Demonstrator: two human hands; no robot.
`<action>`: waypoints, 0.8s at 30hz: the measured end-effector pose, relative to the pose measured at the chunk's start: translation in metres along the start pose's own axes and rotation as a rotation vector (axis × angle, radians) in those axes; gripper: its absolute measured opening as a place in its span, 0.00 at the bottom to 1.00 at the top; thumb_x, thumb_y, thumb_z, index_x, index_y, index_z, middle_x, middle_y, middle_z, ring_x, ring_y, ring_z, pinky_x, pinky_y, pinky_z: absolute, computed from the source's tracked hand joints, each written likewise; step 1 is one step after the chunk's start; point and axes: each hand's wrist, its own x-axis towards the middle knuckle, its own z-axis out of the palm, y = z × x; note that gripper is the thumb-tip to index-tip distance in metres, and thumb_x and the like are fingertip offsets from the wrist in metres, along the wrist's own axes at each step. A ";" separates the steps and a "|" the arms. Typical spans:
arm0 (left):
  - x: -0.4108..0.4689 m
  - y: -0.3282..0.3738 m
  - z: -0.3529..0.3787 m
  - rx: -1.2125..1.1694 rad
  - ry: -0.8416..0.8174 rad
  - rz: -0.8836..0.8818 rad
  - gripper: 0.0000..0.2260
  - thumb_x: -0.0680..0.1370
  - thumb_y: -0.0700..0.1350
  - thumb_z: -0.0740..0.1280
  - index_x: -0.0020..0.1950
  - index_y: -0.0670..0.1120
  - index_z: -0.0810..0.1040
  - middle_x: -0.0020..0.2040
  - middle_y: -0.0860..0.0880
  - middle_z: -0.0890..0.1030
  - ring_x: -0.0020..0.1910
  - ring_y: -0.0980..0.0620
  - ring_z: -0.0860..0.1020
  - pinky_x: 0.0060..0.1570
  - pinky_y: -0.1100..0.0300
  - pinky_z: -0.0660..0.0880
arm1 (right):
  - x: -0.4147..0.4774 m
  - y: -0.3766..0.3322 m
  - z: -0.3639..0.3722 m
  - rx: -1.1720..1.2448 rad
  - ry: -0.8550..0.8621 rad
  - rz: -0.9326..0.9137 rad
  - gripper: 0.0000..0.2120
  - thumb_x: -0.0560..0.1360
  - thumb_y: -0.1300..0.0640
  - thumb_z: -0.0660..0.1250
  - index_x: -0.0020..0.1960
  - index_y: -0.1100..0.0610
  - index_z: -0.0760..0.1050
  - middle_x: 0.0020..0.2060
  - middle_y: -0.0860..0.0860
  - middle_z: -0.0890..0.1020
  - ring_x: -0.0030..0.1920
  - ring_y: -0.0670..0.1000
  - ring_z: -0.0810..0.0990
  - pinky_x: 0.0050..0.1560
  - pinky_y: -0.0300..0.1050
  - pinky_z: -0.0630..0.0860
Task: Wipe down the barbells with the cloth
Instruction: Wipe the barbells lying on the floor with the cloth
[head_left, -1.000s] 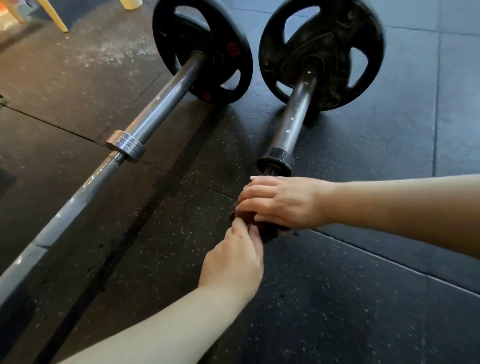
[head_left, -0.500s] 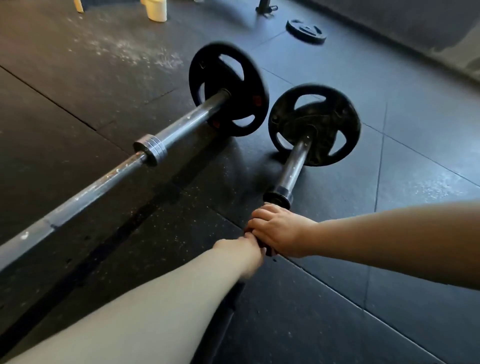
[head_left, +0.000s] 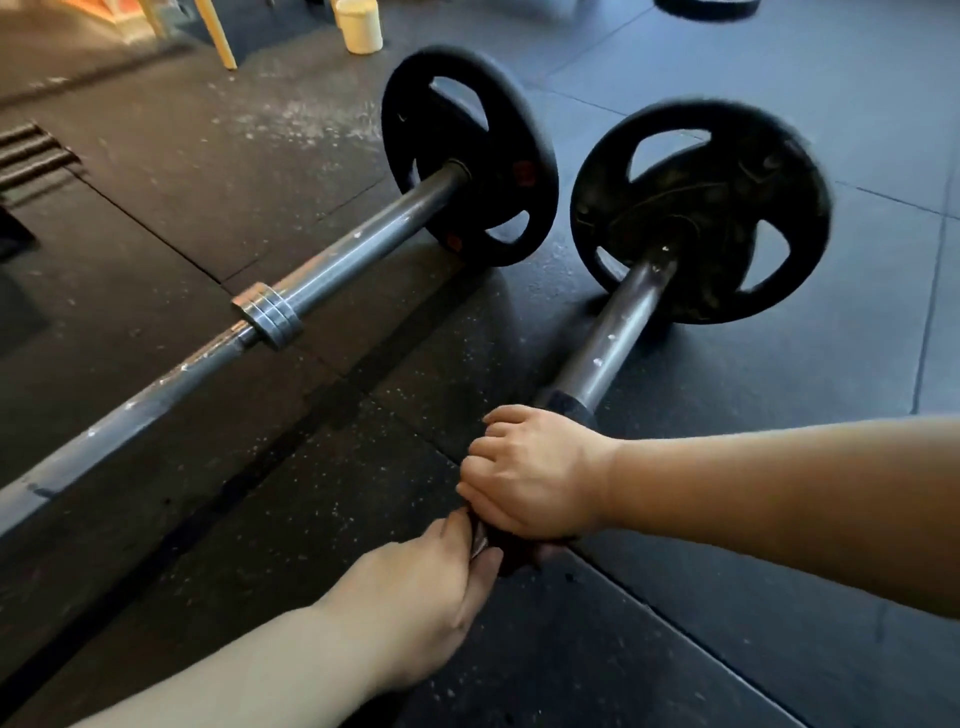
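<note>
Two barbells lie on the black rubber floor. The right barbell (head_left: 618, 332) carries a black plate (head_left: 701, 208) at its far end. My right hand (head_left: 535, 478) is curled over its shaft just below the sleeve collar and grips a dark reddish cloth (head_left: 517, 556) wrapped on the bar; only the cloth's edge shows under the palm. My left hand (head_left: 426, 587) grips the same bar directly below, thumb against the right hand. The left barbell (head_left: 156, 400), long and grey with a steel collar (head_left: 267, 322) and its own plate (head_left: 467, 161), lies untouched.
A cream container (head_left: 358, 26) and yellow chair legs (head_left: 221, 41) stand at the back. Another black plate (head_left: 701, 5) lies flat at the top edge. White chalk dust marks the floor mat (head_left: 291, 119) behind the left bar.
Both hands stay together on the right bar below the collar; the right hand sits a little closer to the collar. The view pulled back and then came nearer again.
</note>
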 end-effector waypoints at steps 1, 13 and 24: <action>0.002 0.001 0.002 0.014 0.031 -0.011 0.15 0.84 0.62 0.49 0.62 0.55 0.65 0.58 0.53 0.75 0.54 0.47 0.80 0.53 0.49 0.75 | -0.004 0.000 0.003 -0.015 0.044 0.063 0.18 0.83 0.51 0.57 0.38 0.56 0.76 0.33 0.52 0.80 0.34 0.58 0.80 0.59 0.57 0.77; -0.005 0.035 0.010 0.178 0.179 -0.133 0.37 0.76 0.71 0.36 0.73 0.52 0.63 0.60 0.55 0.75 0.51 0.54 0.81 0.44 0.66 0.71 | -0.028 0.001 0.010 0.119 0.159 -0.012 0.14 0.85 0.54 0.57 0.51 0.58 0.79 0.45 0.55 0.81 0.47 0.60 0.78 0.67 0.57 0.68; 0.062 0.063 -0.011 -0.212 0.279 -0.074 0.37 0.77 0.66 0.42 0.82 0.54 0.34 0.84 0.55 0.44 0.80 0.62 0.48 0.75 0.66 0.49 | -0.041 0.081 -0.018 0.195 0.185 0.574 0.23 0.84 0.47 0.49 0.50 0.59 0.78 0.44 0.53 0.79 0.47 0.59 0.77 0.58 0.56 0.70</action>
